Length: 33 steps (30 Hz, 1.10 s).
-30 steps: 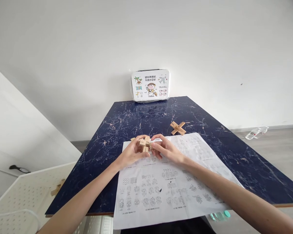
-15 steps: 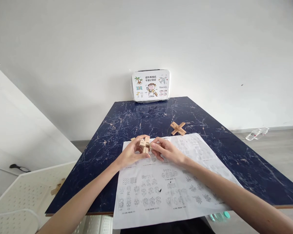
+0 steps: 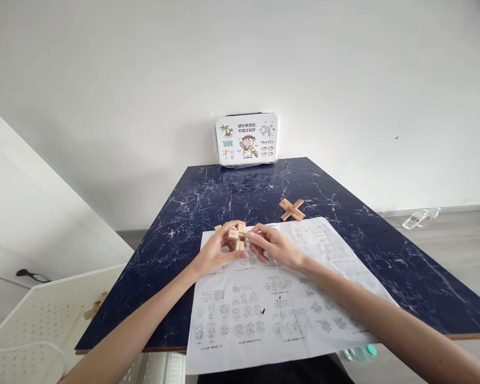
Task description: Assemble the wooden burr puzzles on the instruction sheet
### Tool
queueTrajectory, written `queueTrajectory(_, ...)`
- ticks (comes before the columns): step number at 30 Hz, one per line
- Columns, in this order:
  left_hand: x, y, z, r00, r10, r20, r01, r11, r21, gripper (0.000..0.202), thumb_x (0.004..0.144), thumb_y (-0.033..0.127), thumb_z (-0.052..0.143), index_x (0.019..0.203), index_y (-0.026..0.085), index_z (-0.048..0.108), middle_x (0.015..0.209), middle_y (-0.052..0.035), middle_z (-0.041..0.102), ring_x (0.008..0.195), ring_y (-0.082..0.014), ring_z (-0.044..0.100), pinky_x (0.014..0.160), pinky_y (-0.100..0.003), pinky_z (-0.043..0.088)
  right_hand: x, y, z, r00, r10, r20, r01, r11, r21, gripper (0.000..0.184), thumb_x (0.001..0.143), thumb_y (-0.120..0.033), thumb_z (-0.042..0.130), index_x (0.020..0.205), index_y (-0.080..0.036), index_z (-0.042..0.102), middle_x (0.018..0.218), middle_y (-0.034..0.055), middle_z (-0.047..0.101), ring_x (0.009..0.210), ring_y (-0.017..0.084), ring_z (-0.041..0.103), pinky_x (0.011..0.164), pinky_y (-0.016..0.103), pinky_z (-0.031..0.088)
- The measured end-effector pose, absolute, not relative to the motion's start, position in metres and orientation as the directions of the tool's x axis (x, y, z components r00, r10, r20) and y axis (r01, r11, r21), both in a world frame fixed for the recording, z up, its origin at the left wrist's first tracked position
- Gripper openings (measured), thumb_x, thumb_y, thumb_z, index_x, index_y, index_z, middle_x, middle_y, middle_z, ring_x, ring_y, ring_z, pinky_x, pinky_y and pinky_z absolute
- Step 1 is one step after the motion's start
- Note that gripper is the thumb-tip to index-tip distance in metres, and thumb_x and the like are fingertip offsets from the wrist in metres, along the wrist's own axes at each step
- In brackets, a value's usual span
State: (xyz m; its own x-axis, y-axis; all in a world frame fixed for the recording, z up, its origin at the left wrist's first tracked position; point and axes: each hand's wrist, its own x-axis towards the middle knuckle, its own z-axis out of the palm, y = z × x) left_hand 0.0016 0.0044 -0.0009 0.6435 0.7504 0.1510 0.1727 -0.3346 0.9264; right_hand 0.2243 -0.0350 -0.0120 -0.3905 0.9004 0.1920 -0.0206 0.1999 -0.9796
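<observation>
Between my two hands is a wooden interlocking puzzle (image 3: 240,230) of crossed pale bars, held above a printed sheet. My left hand (image 3: 216,248) wraps it from the left, thumb below and fingers above. The thumb and index finger of my right hand (image 3: 272,244) pinch its right end. Beneath them lies the instruction sheet (image 3: 260,314), covered in small line diagrams and hanging over the table's near edge. A cross-shaped wooden piece (image 3: 292,210) rests beyond the sheet to the right. Part of another wooden piece (image 3: 217,228) shows behind my left fingers.
The dark blue marbled table (image 3: 164,229) narrows toward a white wall. A white cartoon-printed case (image 3: 247,140) leans on the wall at its far end. At left stands a white perforated surface (image 3: 44,314) with wooden pieces (image 3: 96,306) on it. Plastic bottles (image 3: 421,217) lie on the floor at right.
Both hands keep their grip on the wooden puzzle, with only a very slight shift of fingers and puzzle. The cross-shaped piece and the sheet stay where they were.
</observation>
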Motion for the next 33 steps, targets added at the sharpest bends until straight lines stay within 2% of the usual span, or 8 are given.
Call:
queueTrajectory(5,0.000,0.005,-0.004,0.634,0.749,0.194,0.223,-0.417,0.881,0.076,0.082,0.044,0.087,0.147,0.034,0.048,0.130,-0.0070,0.062,0.103,-0.0238,0.065,0.087,-0.036,0.055,0.222,-0.036,-0.009,-0.396,0.909,0.132,0.002,0.145,-0.989,0.049,0.103,-0.067,0.048,0.083,-0.023,0.048,0.063,-0.0035,0.059,0.042,0.010,0.049,0.048,0.027,0.038)
queueTrajectory(10,0.000,0.004,-0.004,0.650,0.733,0.202,0.207,-0.426,0.881,0.077,0.080,0.043,0.089,0.145,0.036,0.050,0.150,-0.0084,0.050,0.114,-0.0273,0.065,0.093,-0.039,0.056,0.221,-0.034,-0.015,-0.366,0.927,0.083,0.077,0.119,-0.990,0.059,0.103,-0.072,0.038,0.077,-0.022,0.052,0.055,-0.0026,0.056,0.040,0.011,0.047,0.046,0.029,0.039)
queueTrajectory(12,0.000,0.003,-0.003,0.651,0.732,0.201,0.204,-0.424,0.883,0.076,0.080,0.043,0.088,0.145,0.036,0.049,0.148,-0.0084,0.052,0.112,-0.0263,0.065,0.095,-0.040,0.056,0.221,-0.033,-0.016,-0.355,0.930,0.092,0.088,0.132,-0.987,0.060,0.104,-0.072,0.036,0.075,-0.022,0.052,0.055,-0.0023,0.055,0.042,0.012,0.048,0.048,0.029,0.040)
queueTrajectory(14,0.001,0.004,-0.003,0.648,0.740,0.183,0.207,-0.401,0.892,0.076,0.082,0.044,0.087,0.146,0.034,0.048,0.137,-0.0082,0.059,0.105,-0.0243,0.066,0.092,-0.039,0.056,0.221,-0.033,-0.017,-0.344,0.931,0.123,0.057,0.152,-0.987,0.054,0.104,-0.070,0.039,0.080,-0.023,0.051,0.061,-0.0023,0.058,0.044,0.012,0.051,0.050,0.029,0.042)
queueTrajectory(17,0.002,0.004,0.000,0.638,0.752,0.168,0.185,-0.360,0.914,0.073,0.084,0.045,0.085,0.145,0.031,0.047,0.119,-0.0058,0.064,0.097,-0.0216,0.066,0.089,-0.038,0.055,0.222,-0.033,-0.019,-0.339,0.923,0.183,-0.010,0.191,-0.982,0.042,0.105,-0.064,0.047,0.097,-0.023,0.053,0.071,-0.0032,0.060,0.049,0.011,0.054,0.052,0.029,0.044)
queueTrajectory(21,0.004,0.004,0.002,0.621,0.765,0.168,0.154,-0.330,0.931,0.070,0.085,0.045,0.084,0.143,0.029,0.048,0.116,-0.0054,0.064,0.095,-0.0204,0.065,0.087,-0.037,0.055,0.223,-0.031,-0.023,-0.378,0.900,0.219,-0.015,0.230,-0.973,0.037,0.102,-0.055,0.059,0.120,-0.023,0.053,0.076,-0.0039,0.060,0.055,0.012,0.056,0.055,0.028,0.045)
queueTrajectory(33,0.004,0.003,0.003,0.609,0.786,0.109,0.180,-0.271,0.946,0.072,0.084,0.046,0.084,0.143,0.028,0.047,0.121,-0.0076,0.065,0.101,-0.0226,0.066,0.090,-0.039,0.055,0.222,-0.038,-0.020,-0.282,0.919,0.277,0.154,0.328,-0.932,0.029,0.103,-0.051,0.056,0.109,-0.023,0.053,0.064,-0.0056,0.057,0.053,0.012,0.051,0.054,0.029,0.041)
